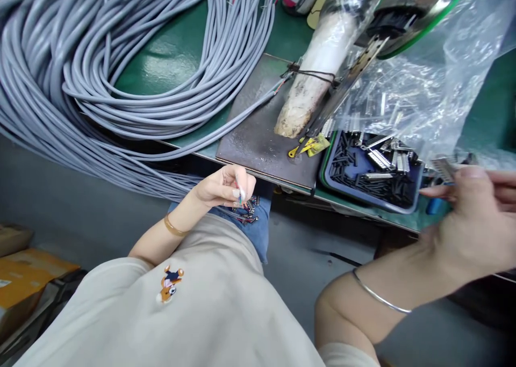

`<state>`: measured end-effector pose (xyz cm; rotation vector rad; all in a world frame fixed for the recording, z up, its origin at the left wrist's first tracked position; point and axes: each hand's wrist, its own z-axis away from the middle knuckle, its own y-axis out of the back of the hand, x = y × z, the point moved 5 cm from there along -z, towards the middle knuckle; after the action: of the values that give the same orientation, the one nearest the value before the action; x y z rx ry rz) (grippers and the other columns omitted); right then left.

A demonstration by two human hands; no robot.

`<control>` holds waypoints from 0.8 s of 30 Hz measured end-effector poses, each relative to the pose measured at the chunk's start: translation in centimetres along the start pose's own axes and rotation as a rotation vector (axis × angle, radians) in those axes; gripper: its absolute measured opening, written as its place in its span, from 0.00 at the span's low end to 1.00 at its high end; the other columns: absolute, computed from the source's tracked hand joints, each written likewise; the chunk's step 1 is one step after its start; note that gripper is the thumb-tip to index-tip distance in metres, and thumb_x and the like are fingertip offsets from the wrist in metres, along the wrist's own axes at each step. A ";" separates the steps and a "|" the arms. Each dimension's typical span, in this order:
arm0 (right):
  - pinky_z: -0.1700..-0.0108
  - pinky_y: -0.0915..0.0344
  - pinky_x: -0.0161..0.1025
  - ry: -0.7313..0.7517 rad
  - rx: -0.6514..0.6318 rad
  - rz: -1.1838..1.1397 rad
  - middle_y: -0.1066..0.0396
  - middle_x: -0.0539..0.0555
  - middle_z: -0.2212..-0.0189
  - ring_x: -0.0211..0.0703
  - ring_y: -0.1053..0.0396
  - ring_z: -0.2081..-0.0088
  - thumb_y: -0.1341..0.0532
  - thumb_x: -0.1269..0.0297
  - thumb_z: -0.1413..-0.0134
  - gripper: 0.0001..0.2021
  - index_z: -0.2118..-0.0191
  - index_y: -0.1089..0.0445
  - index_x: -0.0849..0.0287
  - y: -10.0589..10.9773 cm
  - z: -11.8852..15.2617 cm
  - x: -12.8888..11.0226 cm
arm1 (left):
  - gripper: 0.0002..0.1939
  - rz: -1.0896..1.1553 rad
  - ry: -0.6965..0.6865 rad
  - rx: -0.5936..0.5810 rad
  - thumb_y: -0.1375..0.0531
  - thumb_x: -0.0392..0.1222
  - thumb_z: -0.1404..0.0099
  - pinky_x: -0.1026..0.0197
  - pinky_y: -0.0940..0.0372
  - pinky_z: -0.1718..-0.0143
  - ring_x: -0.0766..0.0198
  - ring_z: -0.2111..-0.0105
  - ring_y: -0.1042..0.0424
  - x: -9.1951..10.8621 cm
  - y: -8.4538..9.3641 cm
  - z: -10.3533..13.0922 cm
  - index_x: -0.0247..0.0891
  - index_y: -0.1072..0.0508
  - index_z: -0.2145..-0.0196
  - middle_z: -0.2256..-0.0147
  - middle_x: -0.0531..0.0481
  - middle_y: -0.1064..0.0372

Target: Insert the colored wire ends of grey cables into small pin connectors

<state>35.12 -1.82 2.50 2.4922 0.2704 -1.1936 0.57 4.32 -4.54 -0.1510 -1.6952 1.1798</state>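
My left hand (226, 186) is closed in front of the bench edge, above my lap. Thumb and forefinger pinch the end of a cable, where thin coloured wires (241, 199) show at the fingertips. Several small connectors with wires (249, 211) lie on my lap just below. At the far right my right hand (479, 222), a little blurred, grips a metal multi-pin connector (444, 169) between thumb and fingers. It is beside a blue tray (373, 203) that holds metal connectors (381, 160) and short black tubes (365, 183).
Coils of grey cable (161, 114) cover the bench's left side and hang over its edge. A soldering iron (346, 87) slants beside a white wrapped roll (308, 90) over a dark board (253, 136). Clear plastic bags (439, 82) lie behind the tray. Cardboard boxes (32, 273) stand lower left.
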 end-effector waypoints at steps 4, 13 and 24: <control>0.82 0.37 0.35 0.203 -0.186 0.184 0.26 0.48 0.82 0.44 0.25 0.81 0.26 0.76 0.62 0.08 0.75 0.22 0.57 -0.8 0.9 -2.8 | 0.19 -0.057 0.046 0.353 0.25 0.42 0.52 0.72 0.56 0.85 0.80 0.85 0.49 0.7 -0.6 -0.2 0.36 0.32 0.75 0.78 0.58 0.38; 0.78 0.26 0.35 0.006 -0.178 -0.246 0.19 0.56 0.72 0.43 0.23 0.79 0.23 0.60 0.58 0.15 0.71 0.28 0.60 -0.2 0.3 -2.3 | 0.14 -0.207 -0.020 0.465 0.29 0.38 0.46 0.71 0.60 0.84 0.80 0.83 0.52 0.9 -2.4 -0.7 0.35 0.32 0.75 0.79 0.59 0.40; 0.62 0.20 0.39 0.302 -0.351 -0.077 0.19 0.52 0.62 0.42 0.18 0.60 0.33 0.70 0.40 0.03 0.64 0.27 0.57 -3.0 11.0 -10.8 | 0.08 -0.379 -0.121 0.467 0.32 0.35 0.44 0.69 0.56 0.83 0.79 0.83 0.52 1.8 -3.8 -1.5 0.35 0.30 0.74 0.79 0.60 0.40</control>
<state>19.58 -3.67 3.82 2.3540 0.6036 -0.7145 2.51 4.36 -0.51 0.5164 -1.4213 1.2724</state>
